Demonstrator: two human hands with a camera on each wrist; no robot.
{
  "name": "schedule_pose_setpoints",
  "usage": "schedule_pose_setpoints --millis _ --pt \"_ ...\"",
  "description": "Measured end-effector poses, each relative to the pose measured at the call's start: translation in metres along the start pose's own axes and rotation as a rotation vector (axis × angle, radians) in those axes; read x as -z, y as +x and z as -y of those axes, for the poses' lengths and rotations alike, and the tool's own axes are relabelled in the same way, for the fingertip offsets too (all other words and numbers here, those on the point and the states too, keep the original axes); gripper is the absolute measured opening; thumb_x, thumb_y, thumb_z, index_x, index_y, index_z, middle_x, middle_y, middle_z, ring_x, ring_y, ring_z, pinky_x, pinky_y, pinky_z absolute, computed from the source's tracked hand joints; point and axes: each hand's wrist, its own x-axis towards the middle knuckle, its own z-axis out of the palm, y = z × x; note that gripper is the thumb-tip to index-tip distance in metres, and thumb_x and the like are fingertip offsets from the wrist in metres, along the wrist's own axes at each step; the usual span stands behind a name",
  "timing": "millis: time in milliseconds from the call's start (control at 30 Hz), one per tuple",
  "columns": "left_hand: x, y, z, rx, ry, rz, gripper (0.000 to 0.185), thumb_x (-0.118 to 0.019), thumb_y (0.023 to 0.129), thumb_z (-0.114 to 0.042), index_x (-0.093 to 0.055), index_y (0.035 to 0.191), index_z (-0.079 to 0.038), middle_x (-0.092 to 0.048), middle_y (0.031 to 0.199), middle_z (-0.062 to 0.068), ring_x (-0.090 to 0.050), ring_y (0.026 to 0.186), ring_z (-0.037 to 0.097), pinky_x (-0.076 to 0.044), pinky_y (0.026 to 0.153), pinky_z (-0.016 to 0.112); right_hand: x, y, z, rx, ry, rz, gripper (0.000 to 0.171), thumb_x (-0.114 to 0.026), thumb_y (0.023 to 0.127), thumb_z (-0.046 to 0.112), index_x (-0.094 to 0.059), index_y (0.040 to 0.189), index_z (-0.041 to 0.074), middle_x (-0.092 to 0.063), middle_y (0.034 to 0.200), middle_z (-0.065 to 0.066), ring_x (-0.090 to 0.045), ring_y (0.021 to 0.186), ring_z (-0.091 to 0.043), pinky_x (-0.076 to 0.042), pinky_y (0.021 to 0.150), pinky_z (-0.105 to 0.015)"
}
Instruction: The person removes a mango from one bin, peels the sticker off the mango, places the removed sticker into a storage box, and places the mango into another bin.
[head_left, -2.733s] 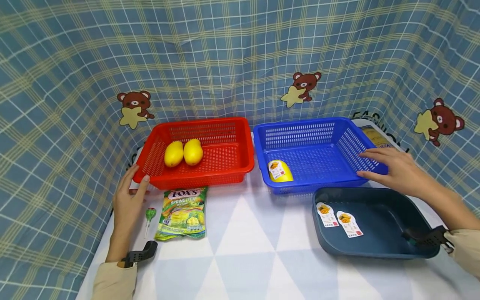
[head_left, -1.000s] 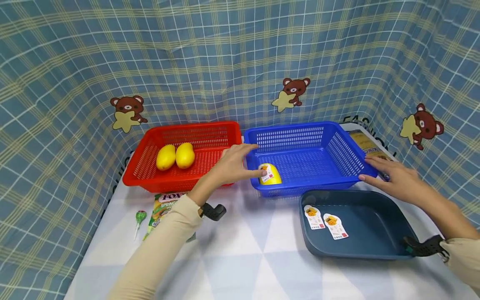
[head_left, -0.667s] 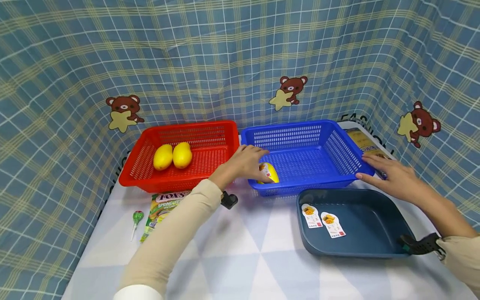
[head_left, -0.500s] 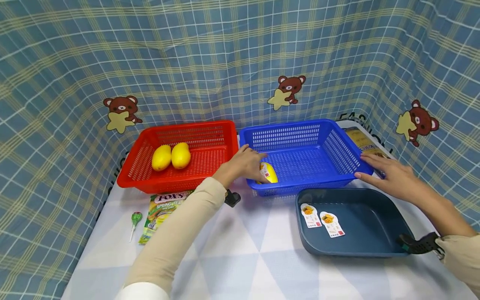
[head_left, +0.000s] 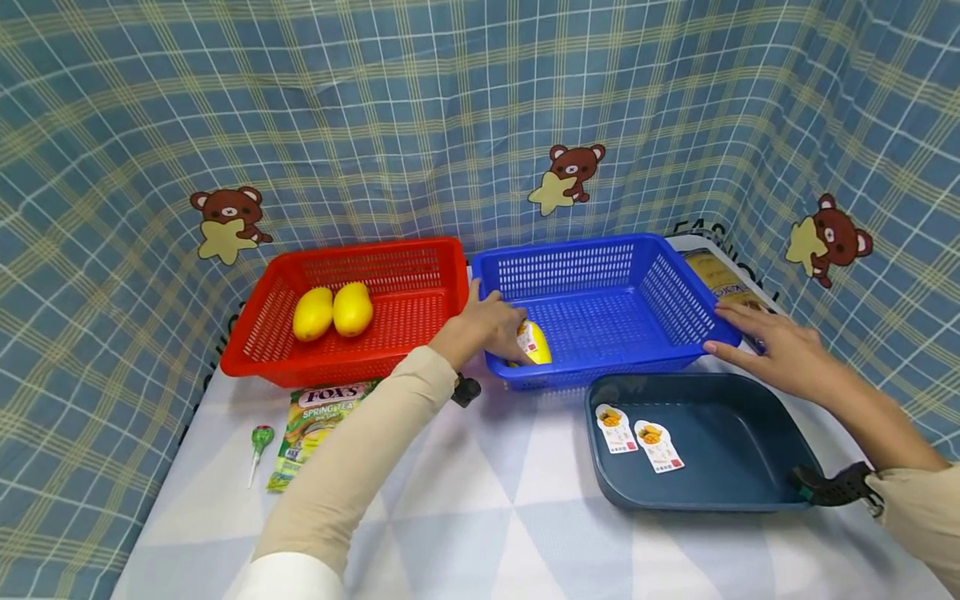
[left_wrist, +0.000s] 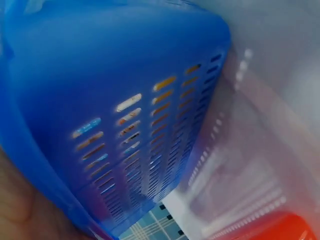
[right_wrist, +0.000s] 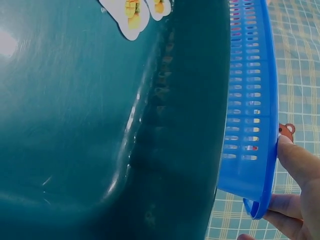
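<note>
Fingers of the left hand (head_left: 487,323) curl around the yellow labelled mango (head_left: 532,342) at the blue perforated plastic basket's (head_left: 600,283) seven o'clock corner. Lifting it straight up should clear the rim, while the right hand (head_left: 772,354) steadies the three o'clock edge, fingers nearly straight.

The perforated blue plastic basket (head_left: 600,300) and its red plastic twin (head_left: 352,308) look smooth with a light sheen. The solid dark teal plastic tray (head_left: 705,450) is glossy and carries paper stickers (head_left: 637,429). The checked blue backdrop (head_left: 450,108) is soft, matt cloth.
</note>
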Motion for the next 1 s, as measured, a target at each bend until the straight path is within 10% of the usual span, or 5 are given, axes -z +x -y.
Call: schedule_pose_setpoints --millis 333,700,1000 --pt "-0.001 0.002 0.006 -0.001 0.048 0.014 0.094 -0.06 0.076 -0.081 -0.039 0.155 -0.033 -0.052 0.147 -0.001 -0.033 0.139 0.027 0.003 0.114 0.064 -0.002 0.004 0.007 0.012 -0.012 -0.027 0.077 -0.068 0.092 0.045 -0.042 0.148 -0.001 -0.035 0.148 -0.036 -0.03 0.127 -0.066 -0.027 0.086 -0.079" --pt "-0.004 -0.005 0.025 -0.042 -0.135 -0.303 0.103 -0.065 0.067 -0.082 -0.042 0.151 -0.028 -0.049 0.133 0.008 -0.037 0.127 0.028 -0.015 0.111 0.065 -0.002 0.008 0.01 0.021 -0.003 -0.019 0.076 -0.069 0.092 0.044 -0.043 0.147 -0.001 -0.035 0.148 -0.037 -0.03 0.127 -0.066 -0.026 0.086 -0.078" --pt "0.017 -0.039 0.031 -0.101 -0.227 -0.451 0.105 -0.068 0.067 -0.079 -0.04 0.152 -0.026 -0.045 0.136 0.007 -0.034 0.129 0.028 -0.02 0.107 0.059 -0.002 0.001 0.0 -0.007 0.011 -0.001 0.076 -0.067 0.094 0.044 -0.041 0.148 -0.003 -0.034 0.147 -0.038 -0.03 0.125 -0.068 -0.027 0.083 -0.077"
